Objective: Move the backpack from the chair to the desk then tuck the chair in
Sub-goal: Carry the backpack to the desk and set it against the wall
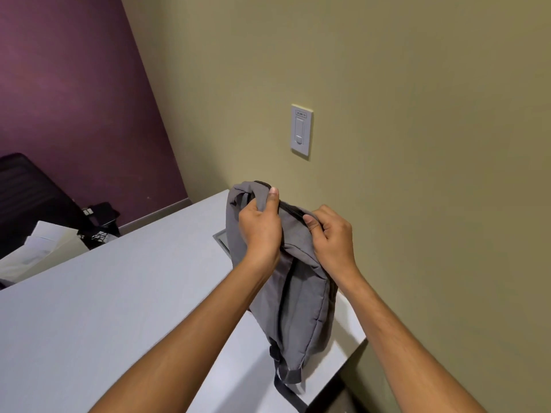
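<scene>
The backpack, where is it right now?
In the head view, the grey backpack stands on the desk at its right end by the beige wall, below the light switch, gripped at its top by both hands.

- Grey fabric backpack (301, 305) standing upright on the pale desk (104, 308), close against the beige wall.
- Soft and slack, top edge crumpled and folded over, dark zip running along the crown.
- Padded back panel facing the camera, dark seam down the middle.
- Dark straps trailing from the bottom, hanging over the desk's near edge.
- Gripped at the top from both sides, bunched cloth on the left, zip line on the right.
- Dark chair (32, 198) off at the far left, only its mesh back visible, well apart from the backpack.
</scene>
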